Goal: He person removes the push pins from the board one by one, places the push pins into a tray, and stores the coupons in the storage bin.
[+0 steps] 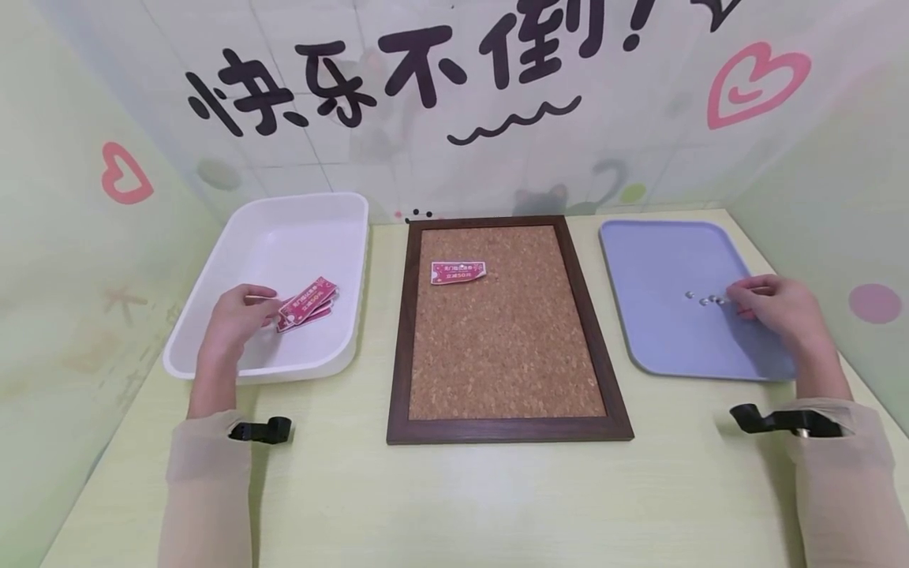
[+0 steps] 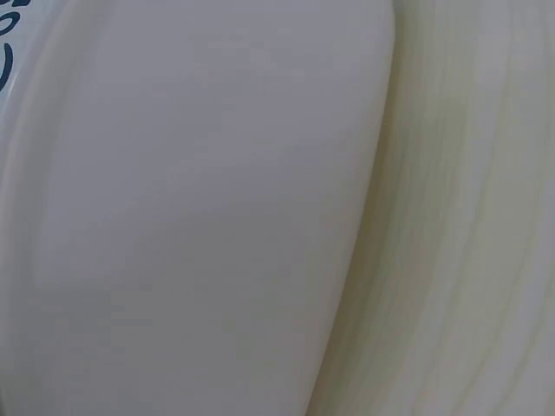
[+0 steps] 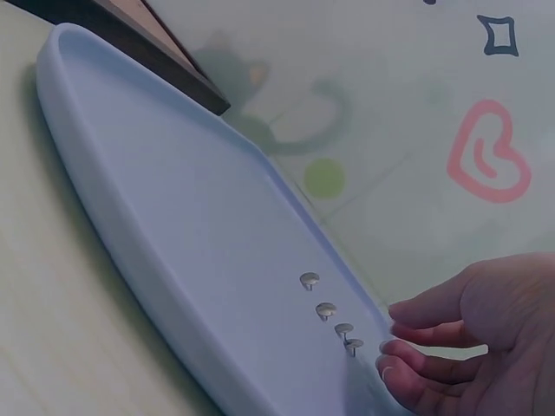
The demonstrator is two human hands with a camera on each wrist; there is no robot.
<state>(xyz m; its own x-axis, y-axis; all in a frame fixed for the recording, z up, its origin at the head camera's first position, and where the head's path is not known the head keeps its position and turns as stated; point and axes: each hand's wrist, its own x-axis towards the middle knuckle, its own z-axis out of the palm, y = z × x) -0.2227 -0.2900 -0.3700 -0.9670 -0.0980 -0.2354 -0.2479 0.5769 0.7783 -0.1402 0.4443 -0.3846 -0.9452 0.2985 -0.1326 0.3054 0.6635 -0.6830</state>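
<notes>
In the head view my left hand (image 1: 237,319) is over the white tray (image 1: 298,201), its fingertips pinching the left end of the top pink paper coupon (image 1: 307,300). Other coupons lie fanned beneath that one. My right hand (image 1: 777,304) hovers at the right side of the blue tray (image 1: 639,347), fingers bent. Several silver thumbtacks (image 3: 326,310) lie in that tray, just beside its fingertips; I see none held in the right wrist view. The left wrist view shows only the white tray's side (image 2: 199,217) and the table, not the hand.
Between the trays lies a cork board (image 1: 504,347) in a dark wooden frame (image 1: 511,430). Another pink coupon (image 1: 458,273) is at its upper left, with a small shiny spot near its top edge. A printed wall (image 1: 426,173) stands behind.
</notes>
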